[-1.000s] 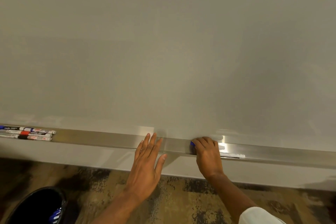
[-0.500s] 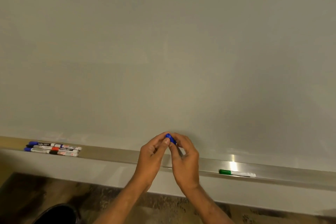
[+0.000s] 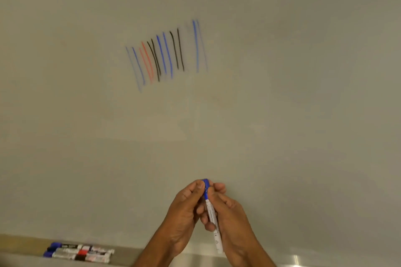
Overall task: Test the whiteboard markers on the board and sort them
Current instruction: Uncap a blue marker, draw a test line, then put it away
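- Marker [image 3: 212, 219], white barrel with a blue cap [image 3: 206, 186], stands nearly upright between both hands, cap end up, just in front of the board's lower part.
- The left hand [image 3: 182, 214] pinches the cap; its fingers [image 3: 192, 192] are curled in, with the thumb tip pressed on the cap's left side.
- The right hand [image 3: 235, 219] grips the barrel below the cap, fingers wrapped round it. The barrel's lower end pokes out past the palm.
- A metal tray [image 3: 303, 260] runs along the bottom edge. At its left end, well apart from the hands, lies a bunch of markers [image 3: 80, 252] side by side and touching.
- The board [image 3: 303, 93] carries a row of steep strokes [image 3: 165, 56] in blue, red and black, some faint.
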`<act>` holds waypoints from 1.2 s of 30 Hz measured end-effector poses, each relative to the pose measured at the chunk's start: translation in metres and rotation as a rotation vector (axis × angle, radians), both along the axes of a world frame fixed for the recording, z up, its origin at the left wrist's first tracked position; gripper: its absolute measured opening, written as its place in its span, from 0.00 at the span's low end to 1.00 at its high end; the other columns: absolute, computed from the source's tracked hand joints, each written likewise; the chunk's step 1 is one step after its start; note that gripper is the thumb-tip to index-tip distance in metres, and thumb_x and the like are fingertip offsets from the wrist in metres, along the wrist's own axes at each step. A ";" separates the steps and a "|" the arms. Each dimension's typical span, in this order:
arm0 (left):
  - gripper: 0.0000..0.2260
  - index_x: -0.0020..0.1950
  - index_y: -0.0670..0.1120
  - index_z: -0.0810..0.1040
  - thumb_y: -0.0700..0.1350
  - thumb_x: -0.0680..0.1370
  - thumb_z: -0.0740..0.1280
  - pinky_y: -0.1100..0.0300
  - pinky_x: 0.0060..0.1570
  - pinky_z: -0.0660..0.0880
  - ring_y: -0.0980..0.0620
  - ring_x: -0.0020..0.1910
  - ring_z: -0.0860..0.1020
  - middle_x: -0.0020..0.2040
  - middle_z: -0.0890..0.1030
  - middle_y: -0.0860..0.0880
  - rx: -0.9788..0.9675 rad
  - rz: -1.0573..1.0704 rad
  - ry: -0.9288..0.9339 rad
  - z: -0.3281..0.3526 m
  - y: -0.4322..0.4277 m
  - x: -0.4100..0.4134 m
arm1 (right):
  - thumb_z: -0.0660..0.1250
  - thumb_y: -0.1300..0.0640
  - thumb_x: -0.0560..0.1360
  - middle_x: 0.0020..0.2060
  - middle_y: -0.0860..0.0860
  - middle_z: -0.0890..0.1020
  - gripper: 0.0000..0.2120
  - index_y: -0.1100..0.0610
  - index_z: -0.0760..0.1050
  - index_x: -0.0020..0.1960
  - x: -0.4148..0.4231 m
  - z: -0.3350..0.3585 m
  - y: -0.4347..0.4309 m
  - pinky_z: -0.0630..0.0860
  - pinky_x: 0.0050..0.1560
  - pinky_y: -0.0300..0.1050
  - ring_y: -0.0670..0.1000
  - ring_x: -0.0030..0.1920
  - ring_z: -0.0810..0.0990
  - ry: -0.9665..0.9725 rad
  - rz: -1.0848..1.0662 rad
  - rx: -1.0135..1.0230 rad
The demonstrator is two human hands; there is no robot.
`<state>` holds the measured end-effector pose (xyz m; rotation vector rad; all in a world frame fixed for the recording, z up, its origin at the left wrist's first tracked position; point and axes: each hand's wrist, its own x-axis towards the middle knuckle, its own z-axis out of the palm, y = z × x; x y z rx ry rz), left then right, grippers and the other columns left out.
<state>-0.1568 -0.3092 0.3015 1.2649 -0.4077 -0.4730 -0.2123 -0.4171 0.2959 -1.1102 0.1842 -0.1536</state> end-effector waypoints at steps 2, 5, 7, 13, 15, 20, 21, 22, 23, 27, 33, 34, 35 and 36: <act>0.20 0.60 0.40 0.84 0.53 0.84 0.61 0.55 0.38 0.78 0.40 0.51 0.73 0.42 0.83 0.38 -0.006 -0.027 -0.022 0.015 0.007 0.001 | 0.68 0.49 0.76 0.36 0.62 0.80 0.18 0.66 0.82 0.46 0.003 0.016 0.005 0.66 0.25 0.39 0.52 0.29 0.74 0.007 0.041 0.053; 0.21 0.61 0.36 0.80 0.51 0.85 0.58 0.56 0.46 0.81 0.47 0.49 0.84 0.55 0.86 0.41 -0.011 -0.039 -0.072 0.035 0.016 0.003 | 0.69 0.47 0.72 0.33 0.60 0.77 0.18 0.64 0.81 0.43 0.007 0.035 0.013 0.62 0.22 0.39 0.50 0.27 0.71 -0.004 0.062 0.053; 0.21 0.61 0.36 0.80 0.52 0.84 0.59 0.50 0.58 0.80 0.45 0.56 0.84 0.59 0.84 0.40 -0.022 -0.035 -0.113 0.046 0.020 0.004 | 0.71 0.44 0.71 0.31 0.58 0.76 0.20 0.63 0.80 0.42 0.009 0.044 0.018 0.60 0.22 0.38 0.49 0.25 0.69 -0.004 0.046 0.020; 0.23 0.62 0.32 0.77 0.52 0.82 0.61 0.51 0.60 0.79 0.42 0.56 0.83 0.57 0.85 0.38 -0.086 -0.008 -0.159 0.074 0.036 0.012 | 0.69 0.43 0.73 0.28 0.55 0.74 0.20 0.61 0.81 0.41 0.015 0.074 0.038 0.59 0.20 0.34 0.46 0.22 0.64 -0.007 -0.010 -0.059; 0.23 0.62 0.31 0.77 0.51 0.82 0.61 0.53 0.58 0.80 0.42 0.56 0.84 0.56 0.85 0.38 -0.111 -0.003 -0.166 0.081 0.044 0.017 | 0.69 0.42 0.74 0.27 0.55 0.74 0.21 0.62 0.81 0.42 0.021 0.083 0.047 0.59 0.20 0.34 0.46 0.21 0.64 -0.013 -0.017 -0.078; 0.18 0.60 0.33 0.78 0.48 0.84 0.61 0.52 0.60 0.78 0.39 0.59 0.83 0.56 0.85 0.36 -0.182 0.007 -0.151 0.094 0.064 0.031 | 0.65 0.45 0.77 0.25 0.55 0.74 0.21 0.63 0.80 0.40 0.034 0.100 0.071 0.60 0.18 0.32 0.46 0.18 0.65 -0.025 -0.022 -0.063; 0.18 0.60 0.33 0.78 0.47 0.84 0.60 0.52 0.60 0.78 0.39 0.59 0.83 0.56 0.85 0.36 -0.189 0.005 -0.147 0.096 0.068 0.034 | 0.65 0.45 0.78 0.25 0.55 0.75 0.21 0.63 0.79 0.40 0.037 0.102 0.076 0.61 0.18 0.32 0.46 0.17 0.65 -0.023 -0.023 -0.059; 0.18 0.61 0.32 0.79 0.47 0.85 0.60 0.53 0.59 0.78 0.39 0.59 0.83 0.56 0.85 0.36 -0.193 0.003 -0.143 0.097 0.071 0.037 | 0.65 0.45 0.78 0.25 0.55 0.75 0.21 0.63 0.79 0.39 0.039 0.104 0.080 0.61 0.18 0.32 0.46 0.17 0.65 -0.018 -0.032 -0.058; 0.18 0.61 0.32 0.79 0.47 0.85 0.60 0.54 0.58 0.79 0.39 0.59 0.83 0.56 0.85 0.36 -0.194 0.000 -0.136 0.098 0.074 0.040 | 0.65 0.45 0.78 0.25 0.55 0.75 0.22 0.63 0.79 0.39 0.042 0.105 0.084 0.61 0.18 0.32 0.46 0.17 0.65 -0.012 -0.045 -0.059; 0.18 0.59 0.32 0.80 0.47 0.84 0.61 0.53 0.56 0.80 0.39 0.58 0.83 0.55 0.85 0.35 -0.187 -0.008 -0.098 0.099 0.082 0.048 | 0.61 0.47 0.80 0.23 0.55 0.75 0.24 0.62 0.79 0.33 0.046 0.111 0.095 0.62 0.16 0.31 0.46 0.15 0.67 0.024 -0.020 0.020; 0.16 0.58 0.35 0.81 0.47 0.84 0.62 0.50 0.55 0.82 0.39 0.55 0.85 0.54 0.85 0.37 -0.186 0.021 -0.053 0.105 0.078 0.048 | 0.64 0.45 0.78 0.24 0.54 0.74 0.22 0.63 0.77 0.37 0.047 0.114 0.094 0.61 0.16 0.32 0.46 0.16 0.66 0.046 -0.055 -0.012; 0.16 0.57 0.36 0.81 0.47 0.83 0.62 0.51 0.54 0.82 0.39 0.55 0.85 0.54 0.85 0.37 -0.187 0.031 -0.043 0.105 0.075 0.046 | 0.65 0.44 0.77 0.24 0.54 0.74 0.22 0.63 0.77 0.37 0.047 0.115 0.092 0.60 0.17 0.32 0.46 0.17 0.66 0.046 -0.056 -0.021; 0.15 0.56 0.37 0.82 0.47 0.83 0.62 0.50 0.55 0.82 0.39 0.56 0.85 0.54 0.85 0.37 -0.185 0.046 -0.033 0.106 0.072 0.044 | 0.67 0.43 0.75 0.24 0.54 0.73 0.22 0.62 0.77 0.37 0.046 0.117 0.090 0.60 0.17 0.32 0.45 0.17 0.65 0.044 -0.051 -0.026; 0.15 0.55 0.37 0.82 0.47 0.83 0.63 0.49 0.56 0.81 0.39 0.56 0.84 0.54 0.86 0.37 -0.187 0.062 -0.021 0.108 0.069 0.043 | 0.68 0.42 0.74 0.24 0.53 0.72 0.22 0.62 0.76 0.36 0.044 0.117 0.088 0.59 0.18 0.32 0.45 0.17 0.64 0.041 -0.050 -0.034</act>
